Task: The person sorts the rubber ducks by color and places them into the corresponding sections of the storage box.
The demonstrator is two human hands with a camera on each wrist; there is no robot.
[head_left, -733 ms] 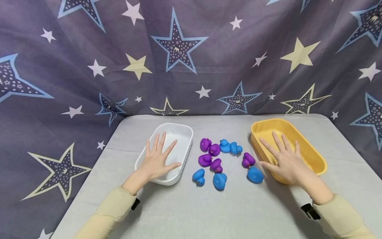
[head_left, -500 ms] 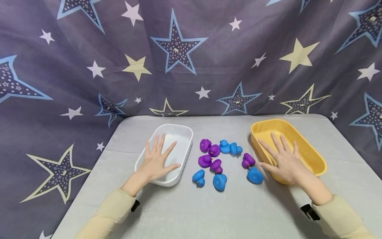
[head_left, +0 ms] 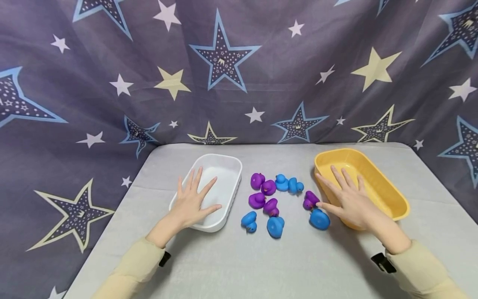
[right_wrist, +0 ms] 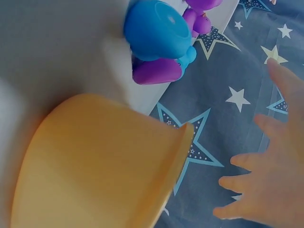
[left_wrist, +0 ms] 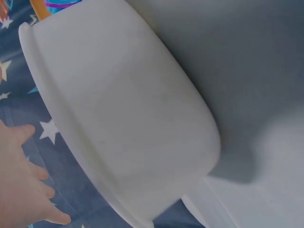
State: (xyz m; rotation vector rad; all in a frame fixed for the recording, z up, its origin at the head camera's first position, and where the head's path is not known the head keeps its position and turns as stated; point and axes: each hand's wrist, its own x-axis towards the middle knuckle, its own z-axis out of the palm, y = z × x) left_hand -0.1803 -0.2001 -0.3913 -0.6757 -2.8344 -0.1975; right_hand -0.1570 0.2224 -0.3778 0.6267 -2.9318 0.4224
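Note:
With fingers spread, my left hand [head_left: 186,206] hovers over the near left part of a white tray [head_left: 233,182]; the left wrist view shows that hand [left_wrist: 19,180] apart from the tray's wall [left_wrist: 123,104]. My right hand [head_left: 354,203], fingers also spread, hovers over the near left side of a yellow tray [head_left: 392,199]. Neither hand holds anything. Just left of my right hand, a purple rubber duck [head_left: 310,199] and a blue rubber duck [head_left: 319,219] lie close together. Between the trays are several more purple ducks [head_left: 257,200] and blue ducks [head_left: 275,227], some upright, some tipped over.
Everything stands on a table [head_left: 239,265] covered in light grey cloth. Behind it hangs a dark star-patterned curtain [head_left: 280,62], which also runs down along the table's left side. A black strap piece [head_left: 383,263] shows at the right wrist.
Both spread hands have shifted slightly left, the right one nearer the purple and blue ducks beside it. The ducks and trays stay in place.

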